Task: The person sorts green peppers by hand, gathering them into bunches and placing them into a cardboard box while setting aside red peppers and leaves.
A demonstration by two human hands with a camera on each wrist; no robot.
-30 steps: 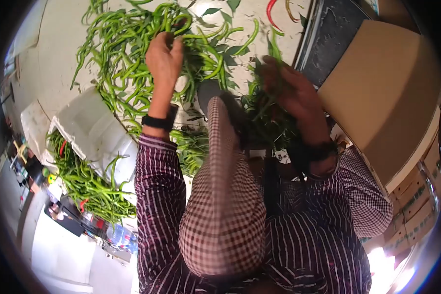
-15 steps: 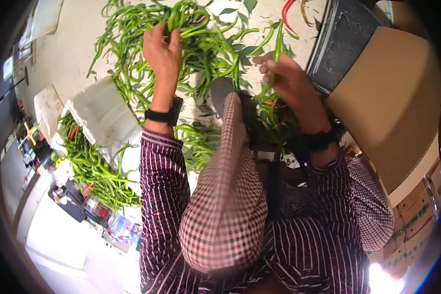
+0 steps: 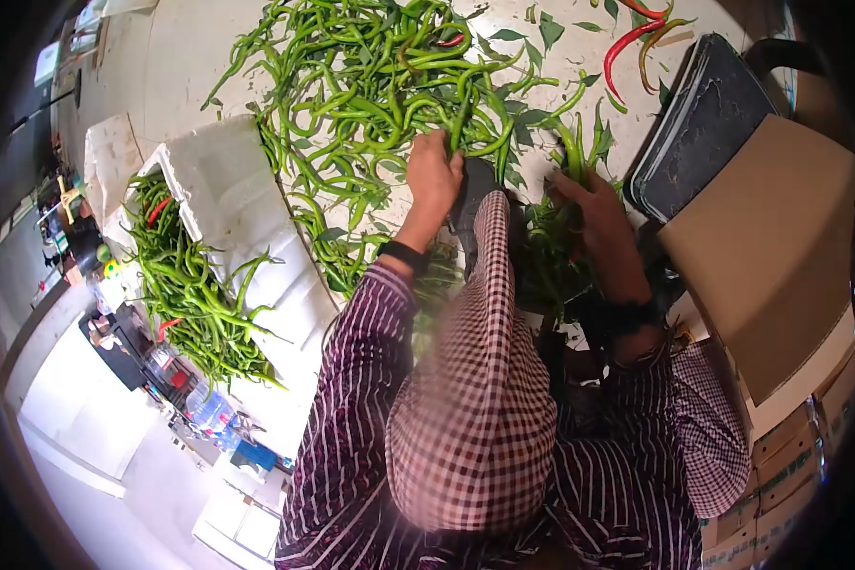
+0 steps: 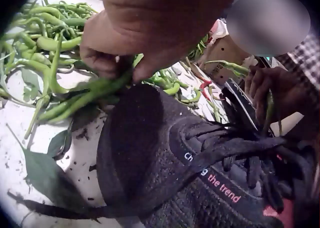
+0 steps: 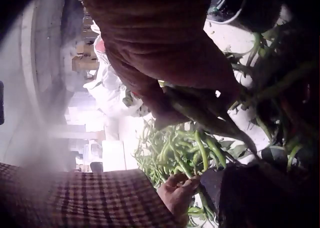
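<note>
1. The left hand [image 3: 434, 173], up at 12 o'clock half a second ago, has dropped to the shoe [image 4: 165, 158], pinching green chillies [image 4: 82, 95] from the floor pile [image 3: 370, 85].
2. The right hand [image 3: 594, 214], at 3 o'clock, grips a gathered bunch [image 3: 546, 261]; sorting looks ongoing.

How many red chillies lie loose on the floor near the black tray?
1 clearly: a red chilli curves just left of the black tray. Another reddish one sits in the green pile; more may be hidden.
</note>
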